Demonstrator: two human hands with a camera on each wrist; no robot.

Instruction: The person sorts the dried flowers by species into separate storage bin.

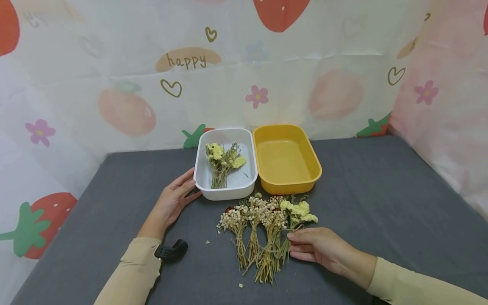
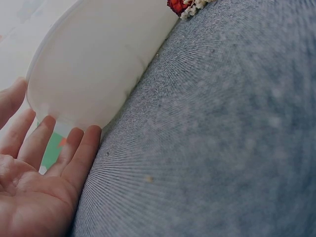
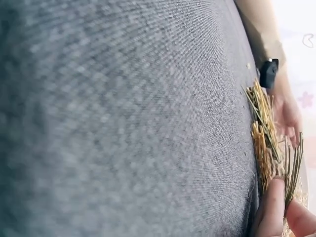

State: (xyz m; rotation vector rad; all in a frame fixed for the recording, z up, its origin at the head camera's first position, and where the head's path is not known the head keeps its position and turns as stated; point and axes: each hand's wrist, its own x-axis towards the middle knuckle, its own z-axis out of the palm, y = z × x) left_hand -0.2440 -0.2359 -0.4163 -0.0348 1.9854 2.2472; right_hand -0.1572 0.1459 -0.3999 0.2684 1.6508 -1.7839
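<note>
Right hand (image 1: 324, 250) comes in from 4 o'clock on the yellow bunch (image 1: 301, 209), pinching its stems near the tie between thumb and fingers. Likely reason: stems are the sturdy end, and the dried heads look liable to shed. Bunch lies at the 3 o'clock end of the row, next to the cream bunches (image 1: 234, 220), all heads toward 12 and stems toward 6, so stems face the person. Left hand (image 1: 171, 203) isn't gripping: fingers extended, tips on the outer wall of the white tub (image 1: 226, 195) at its 8 o'clock, probably to steady it. From the row, white tub sits at 11, yellow tub (image 1: 291, 188) between 12 and 1, side by side, presumably for easy reach.

Yellow bunch looks: pale lemon clustered heads, thin green stems, twine-like tie. Similar yellow flowers (image 1: 215, 151) lie in the white tub, stems toward 6; can't tell if one bunch or two.
</note>
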